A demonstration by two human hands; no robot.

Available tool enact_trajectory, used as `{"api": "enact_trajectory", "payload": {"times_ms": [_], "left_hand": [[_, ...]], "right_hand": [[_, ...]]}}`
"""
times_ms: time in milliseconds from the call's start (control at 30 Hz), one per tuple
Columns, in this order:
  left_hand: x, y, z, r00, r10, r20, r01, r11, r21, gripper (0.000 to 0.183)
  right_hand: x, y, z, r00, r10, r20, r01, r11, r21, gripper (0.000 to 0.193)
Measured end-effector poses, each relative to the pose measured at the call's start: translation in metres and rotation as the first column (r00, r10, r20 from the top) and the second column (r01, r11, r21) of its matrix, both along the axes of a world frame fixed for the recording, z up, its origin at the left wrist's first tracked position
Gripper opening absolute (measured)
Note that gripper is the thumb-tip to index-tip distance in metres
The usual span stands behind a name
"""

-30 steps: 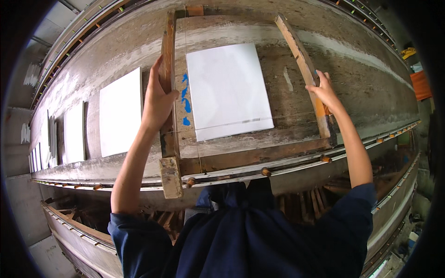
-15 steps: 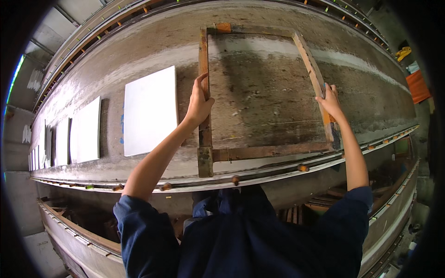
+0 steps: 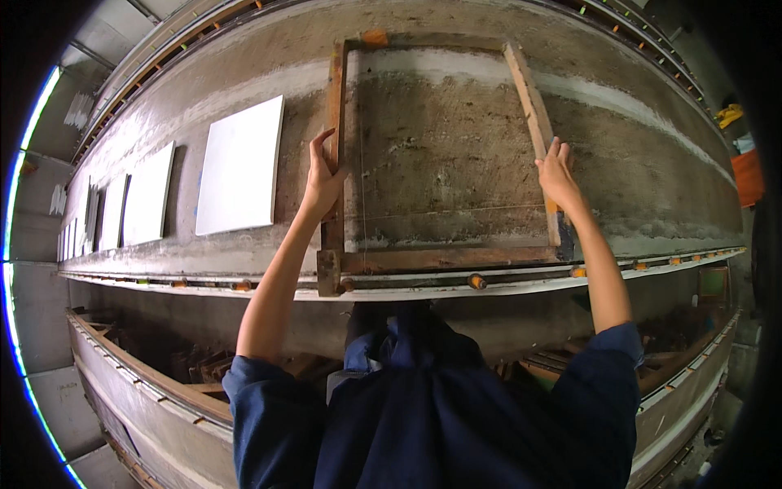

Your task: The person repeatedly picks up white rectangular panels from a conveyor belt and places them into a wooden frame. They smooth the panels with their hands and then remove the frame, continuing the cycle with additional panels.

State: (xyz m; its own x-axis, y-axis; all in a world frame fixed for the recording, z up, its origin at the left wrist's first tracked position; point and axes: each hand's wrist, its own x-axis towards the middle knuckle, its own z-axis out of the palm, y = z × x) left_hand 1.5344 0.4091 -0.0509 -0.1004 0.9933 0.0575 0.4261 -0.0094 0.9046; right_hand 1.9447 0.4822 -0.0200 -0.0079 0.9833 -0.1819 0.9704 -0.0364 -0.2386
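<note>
A large rectangular wooden frame point(image 3: 448, 258), worn and brown with patches of orange, lies over or just above the long stained table point(image 3: 643, 167) in front of me. I cannot tell whether it rests on the surface, or whether a mesh is stretched across it. On its left bar is my left hand point(image 3: 323, 183), fingers and thumb closed round the wood. My right hand point(image 3: 560, 175) grips the right bar at about the same height. The frame's near left corner overlaps the pale rail point(image 3: 407, 291) along the table's front edge.
To the left of the frame lies a white rectangular panel point(image 3: 240, 167), with another white panel point(image 3: 149, 196) and several more in a row beyond. Small stops point(image 3: 477, 281) stud the rail. Behind me runs another long table point(image 3: 155, 387). Something orange point(image 3: 748, 178) hangs at the far right.
Frame, hands and white panels all sit further left in the picture, partly because the view has shifted. The frame's near left corner is closer to a rail stop. Both grips are kept.
</note>
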Motion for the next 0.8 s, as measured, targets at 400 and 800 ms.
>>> {"api": "enact_trajectory", "payload": {"times_ms": [400,800], "left_hand": [[-0.001,-0.008,-0.001,0.996,0.036,-0.085,-0.03,0.997,0.074,0.061],[0.013,-0.011,0.018,0.873,0.04,-0.487,-0.033,0.999,0.022,0.052]], "right_hand": [[0.007,-0.061,0.005,0.989,0.135,0.058,-0.144,0.963,0.227,0.056],[0.004,-0.065,0.008,0.979,0.131,0.155,-0.156,0.975,0.161,0.062]]}}
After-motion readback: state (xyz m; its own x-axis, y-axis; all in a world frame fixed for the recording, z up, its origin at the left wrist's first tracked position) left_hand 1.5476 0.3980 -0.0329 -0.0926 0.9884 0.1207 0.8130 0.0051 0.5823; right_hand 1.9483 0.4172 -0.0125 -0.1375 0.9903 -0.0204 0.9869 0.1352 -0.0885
